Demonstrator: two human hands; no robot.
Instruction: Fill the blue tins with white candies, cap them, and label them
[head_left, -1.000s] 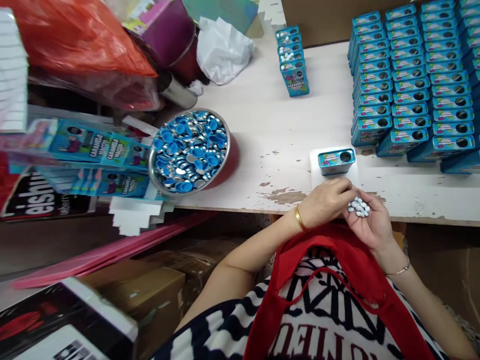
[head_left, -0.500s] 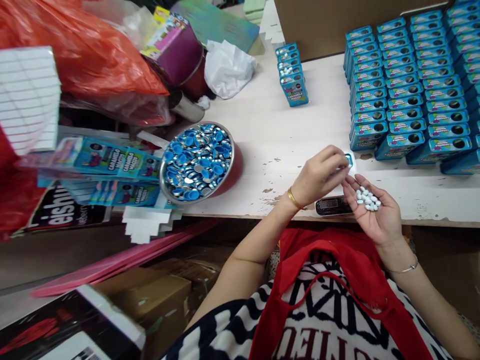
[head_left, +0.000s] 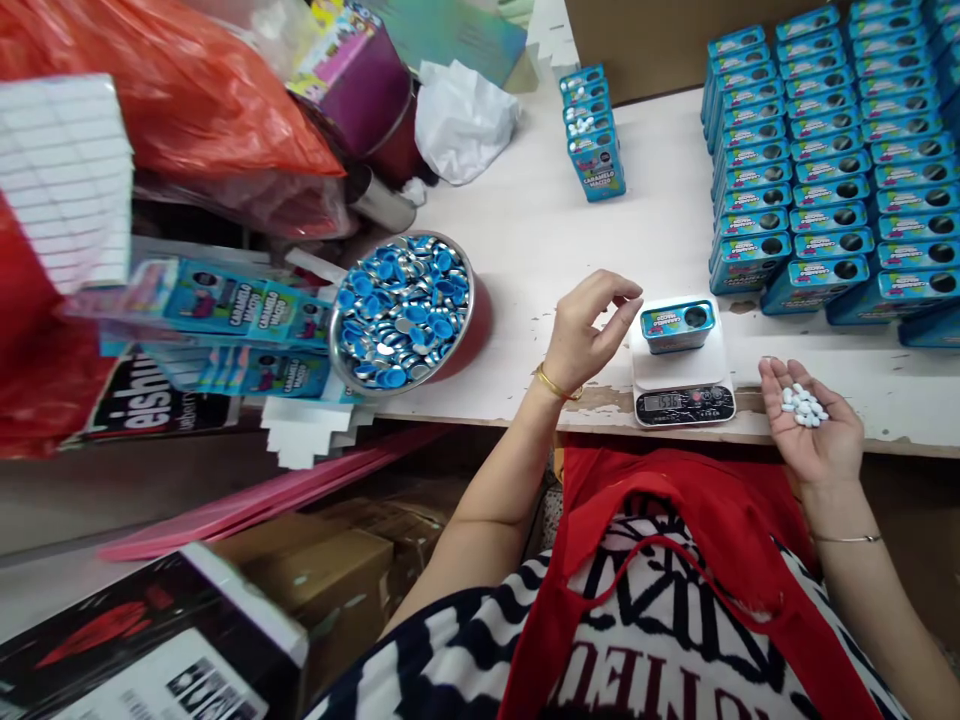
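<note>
On right hand (head_left: 821, 446), fingers (head_left: 771, 388) half-curled: white pellets (head_left: 804, 405)

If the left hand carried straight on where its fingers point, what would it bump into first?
Probably the blue tin on the scale, just to the right of the left hand. Height is hard to judge here, so it might pass above.

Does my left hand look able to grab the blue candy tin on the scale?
Probably yes: your left hand hovers just beside the blue Caramelo Macizo tin, with nothing visible between them; your right hand, cupping white candies, is past the digital scale.
</note>
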